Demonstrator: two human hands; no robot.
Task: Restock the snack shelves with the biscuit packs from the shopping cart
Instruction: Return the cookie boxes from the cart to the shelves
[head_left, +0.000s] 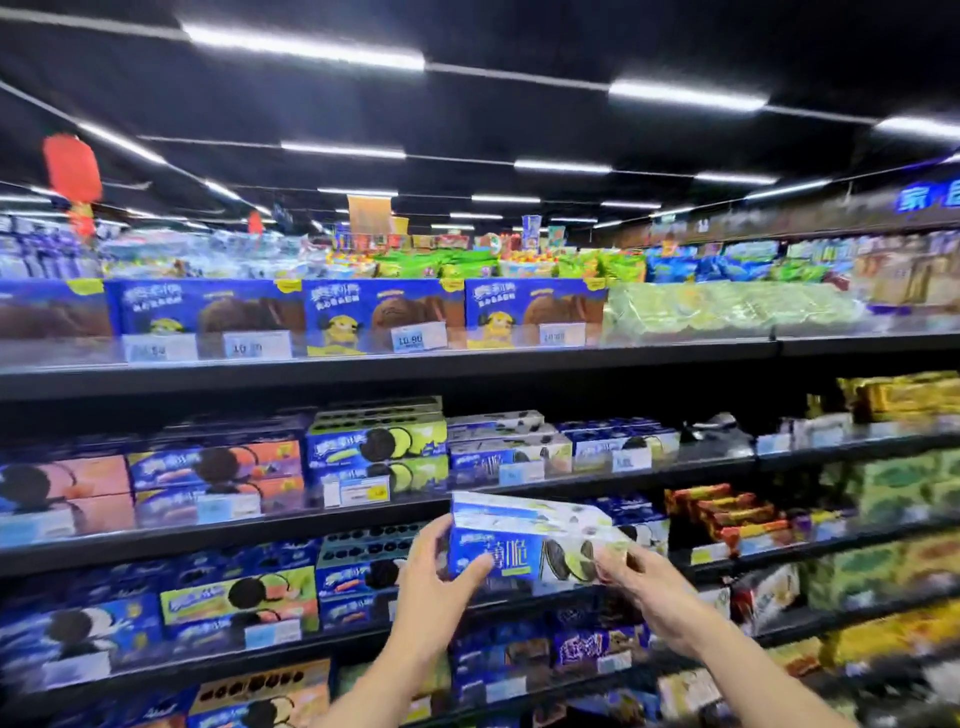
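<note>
The biscuit pack (519, 545), a blue-and-white box printed with dark sandwich biscuits, is held in the air in front of the shelves, tilted so that its top face shows. The left hand (441, 569) grips its left end with the thumb across the lower front corner, which it covers. The right hand (641, 584) grasps the right end, and its blurred fingers hide that edge. Both forearms are cut off by the bottom of the frame.

Left of the pack, at about its top edge, runs a black shelf edge (260, 538) that passes behind it. A price tag (356, 491) on that edge is too smeared to read. Above the pack sits a low stack of similar boxes (498, 441), and over that stack there is dark open room up to the next shelf board. Just right of the pack a like box (641, 525) stands partly hidden behind it. Farther right of the pack the goods are too blurred to make out.
</note>
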